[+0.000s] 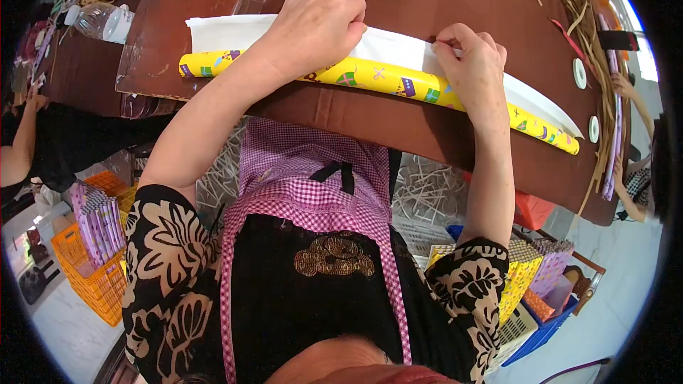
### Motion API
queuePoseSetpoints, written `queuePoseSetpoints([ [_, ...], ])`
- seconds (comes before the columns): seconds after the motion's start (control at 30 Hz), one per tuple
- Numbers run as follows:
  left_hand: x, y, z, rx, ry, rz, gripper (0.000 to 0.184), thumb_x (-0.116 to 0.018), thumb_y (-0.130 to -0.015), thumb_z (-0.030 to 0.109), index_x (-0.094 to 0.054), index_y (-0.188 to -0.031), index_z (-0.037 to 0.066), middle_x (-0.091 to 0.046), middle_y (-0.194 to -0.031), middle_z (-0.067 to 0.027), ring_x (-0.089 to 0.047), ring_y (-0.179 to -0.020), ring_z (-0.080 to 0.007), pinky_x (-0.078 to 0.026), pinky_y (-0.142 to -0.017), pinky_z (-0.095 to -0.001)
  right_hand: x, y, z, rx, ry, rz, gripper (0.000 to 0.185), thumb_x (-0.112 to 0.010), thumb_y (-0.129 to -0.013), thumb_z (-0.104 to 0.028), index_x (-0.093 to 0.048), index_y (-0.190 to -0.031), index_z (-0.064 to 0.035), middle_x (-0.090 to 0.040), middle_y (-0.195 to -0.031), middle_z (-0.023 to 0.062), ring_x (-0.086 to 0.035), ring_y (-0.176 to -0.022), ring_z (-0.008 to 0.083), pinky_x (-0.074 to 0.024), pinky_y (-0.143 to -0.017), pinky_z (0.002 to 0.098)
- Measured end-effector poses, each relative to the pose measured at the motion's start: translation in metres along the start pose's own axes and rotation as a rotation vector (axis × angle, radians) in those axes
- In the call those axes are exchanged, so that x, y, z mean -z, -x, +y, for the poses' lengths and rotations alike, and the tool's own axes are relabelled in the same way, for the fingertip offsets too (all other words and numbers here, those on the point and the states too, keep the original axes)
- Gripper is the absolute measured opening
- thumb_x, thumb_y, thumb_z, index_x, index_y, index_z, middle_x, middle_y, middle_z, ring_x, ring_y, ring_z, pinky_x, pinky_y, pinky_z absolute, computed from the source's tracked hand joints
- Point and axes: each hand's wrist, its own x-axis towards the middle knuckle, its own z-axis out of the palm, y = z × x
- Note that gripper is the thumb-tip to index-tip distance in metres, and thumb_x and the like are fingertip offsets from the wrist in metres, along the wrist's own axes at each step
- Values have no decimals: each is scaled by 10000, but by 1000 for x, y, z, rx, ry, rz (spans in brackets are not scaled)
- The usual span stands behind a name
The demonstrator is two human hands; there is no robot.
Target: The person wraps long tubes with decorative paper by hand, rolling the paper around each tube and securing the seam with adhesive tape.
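A long roll of yellow wrapping paper, printed with coloured gift and party-hat shapes, lies across the front of the brown table. Along its far side a white strip, the plain inner side of the paper, stands out from the roll. My left hand is closed over the white edge left of the middle, its fingers curled with thumb and forefinger together. My right hand pinches that same edge farther right. Both wrists pass over the yellow roll and hide parts of it.
Two white tape rolls lie at the table's right, beside a bundle of brown strips. A plastic bottle lies at upper left. An orange basket and a blue crate stand below. Other people's arms show at both sides.
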Motion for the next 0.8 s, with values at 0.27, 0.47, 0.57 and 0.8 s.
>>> queuePoseSetpoints([
  [0.27,-3,0,-2,20,-15,-16,126,-640,-846,180,-675,-774,82,-643,-792,-62,-578,-845,-262,-392,-786,-417,-1,1,3,-6,-7,16,107,-673,-860,-182,-702,-915,-96,-703,-838,51,-616,-909,220,-364,-982,398],
  [0.47,-3,0,-2,29,-11,-24,128,-641,-849,183,-677,-782,79,-642,-792,-66,-577,-852,-263,-393,-792,-413,-5,1,9,24,-53,66,92,-676,-858,-178,-695,-897,-97,-697,-838,32,-616,-912,210,-362,-984,406],
  [0.57,-3,0,-2,32,-10,-19,139,-640,-849,183,-683,-777,73,-641,-790,-71,-575,-851,-263,-393,-792,-411,-4,1,6,-4,-53,57,95,-678,-858,-180,-696,-900,-96,-698,-841,39,-615,-923,214,-360,-988,404],
  [0.8,-1,-1,0,59,-15,-48,157,-638,-847,187,-689,-770,59,-642,-793,-77,-574,-851,-262,-393,-792,-407,-2,0,2,-41,8,13,127,-671,-861,-200,-699,-914,-88,-697,-844,66,-610,-933,242,-347,-1009,402],
])
